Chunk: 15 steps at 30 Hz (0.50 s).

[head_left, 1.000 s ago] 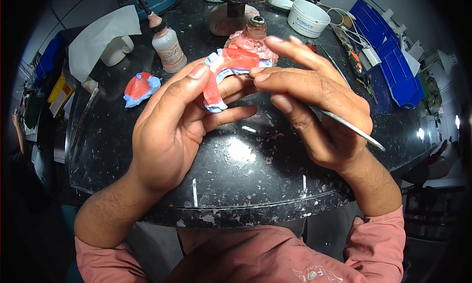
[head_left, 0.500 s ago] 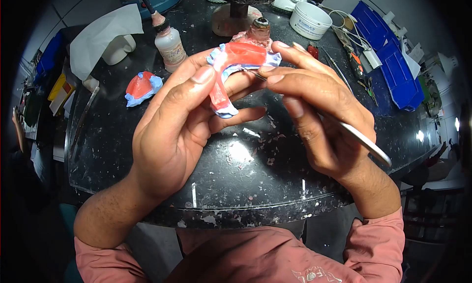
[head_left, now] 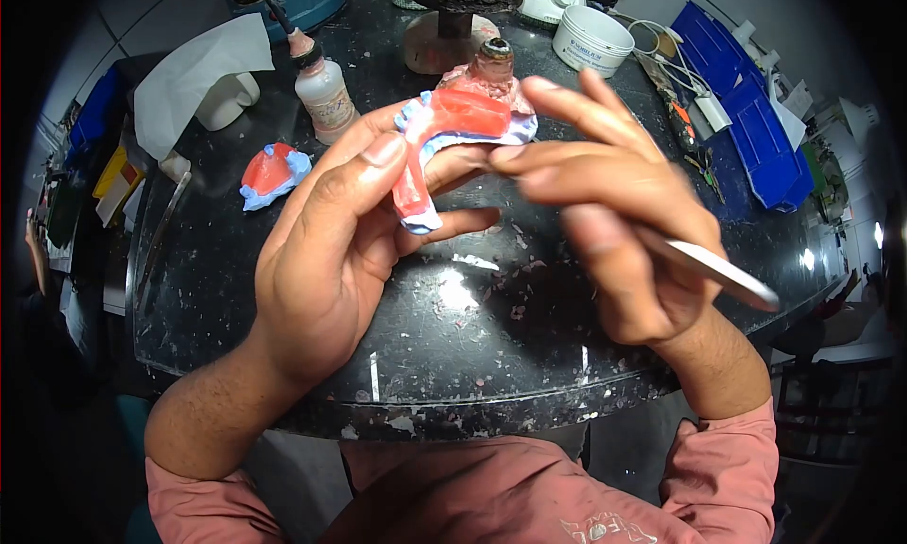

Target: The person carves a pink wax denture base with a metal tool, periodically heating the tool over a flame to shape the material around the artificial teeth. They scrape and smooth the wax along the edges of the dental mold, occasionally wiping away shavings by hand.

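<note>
Holding a red-and-blue dental cast (head_left: 444, 142) above the black table (head_left: 453, 355)

left hand (head_left: 331, 251) grips the cast; right hand (head_left: 614, 232) at 3 o'clock pinches a metal spatula (head_left: 718, 270); second cast (head_left: 269, 173) at 9 o'clock

The dental cast (head_left: 444, 142) is a horseshoe-shaped piece, pale blue-white stone underneath with a red-pink wax layer over its top. It is up off the black worktop, tilted, one arm of the arch pointing down toward the person, its curved front farther away. The metal wax tool (head_left: 713, 268) is slim and silvery, with a flat blade end jutting out low to the right; its other end runs up toward the cast and is too blurred to make out.
</note>
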Tool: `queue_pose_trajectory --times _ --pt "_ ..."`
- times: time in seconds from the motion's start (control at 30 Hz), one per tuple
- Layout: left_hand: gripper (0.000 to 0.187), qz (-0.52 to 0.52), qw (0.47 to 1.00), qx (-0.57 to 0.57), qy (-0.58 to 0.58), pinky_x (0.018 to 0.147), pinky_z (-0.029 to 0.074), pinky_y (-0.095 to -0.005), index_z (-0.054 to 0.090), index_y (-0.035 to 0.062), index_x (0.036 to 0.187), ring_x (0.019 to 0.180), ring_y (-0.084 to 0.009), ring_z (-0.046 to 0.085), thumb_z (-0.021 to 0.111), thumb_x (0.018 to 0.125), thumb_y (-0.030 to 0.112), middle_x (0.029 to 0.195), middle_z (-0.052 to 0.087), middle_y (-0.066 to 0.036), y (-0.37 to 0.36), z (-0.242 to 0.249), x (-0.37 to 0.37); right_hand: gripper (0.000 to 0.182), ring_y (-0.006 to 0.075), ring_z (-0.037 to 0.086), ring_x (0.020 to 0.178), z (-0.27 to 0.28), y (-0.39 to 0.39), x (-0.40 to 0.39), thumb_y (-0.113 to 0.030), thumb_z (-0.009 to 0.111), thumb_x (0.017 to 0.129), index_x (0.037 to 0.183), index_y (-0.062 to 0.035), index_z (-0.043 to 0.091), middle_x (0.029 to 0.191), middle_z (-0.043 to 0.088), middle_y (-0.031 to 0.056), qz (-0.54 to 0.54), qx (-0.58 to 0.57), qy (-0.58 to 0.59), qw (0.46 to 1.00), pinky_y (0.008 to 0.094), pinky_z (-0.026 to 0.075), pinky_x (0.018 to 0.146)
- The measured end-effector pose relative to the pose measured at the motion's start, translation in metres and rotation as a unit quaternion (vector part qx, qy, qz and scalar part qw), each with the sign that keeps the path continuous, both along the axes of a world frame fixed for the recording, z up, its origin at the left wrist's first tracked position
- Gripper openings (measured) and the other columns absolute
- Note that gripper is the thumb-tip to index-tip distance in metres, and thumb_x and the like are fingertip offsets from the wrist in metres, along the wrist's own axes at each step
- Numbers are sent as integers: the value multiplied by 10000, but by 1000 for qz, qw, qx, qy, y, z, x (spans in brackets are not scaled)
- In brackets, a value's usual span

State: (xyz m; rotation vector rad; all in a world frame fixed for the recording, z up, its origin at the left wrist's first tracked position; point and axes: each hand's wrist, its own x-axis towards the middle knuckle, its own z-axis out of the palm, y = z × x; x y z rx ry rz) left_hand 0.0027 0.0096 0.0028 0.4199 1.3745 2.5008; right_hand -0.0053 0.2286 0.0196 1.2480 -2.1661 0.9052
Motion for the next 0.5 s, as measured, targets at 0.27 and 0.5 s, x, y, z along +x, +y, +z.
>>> queue_pose_trajectory --times 0.27,0.5 --pt "568 33 994 -89 53 933 547 -437 374 -87 1397 1239 -334 568 374 975 294 1335 536 -257 -1 0 0 343 42 282 500 3 4 1 -208 331 1058 1270 30 457 642 330 -30 9 -286 -163 944 197 325 447" --pt "528 -4 991 -115 65 708 537 -321 439 -78 1322 1012 -215 632 302 1006 323 1103 623 -185 -5 3 3 528 25 235 514 14 1 2 -390 258 1082 1276 33 507 667 285 -64 33 -357 -294 886 191 214 436"
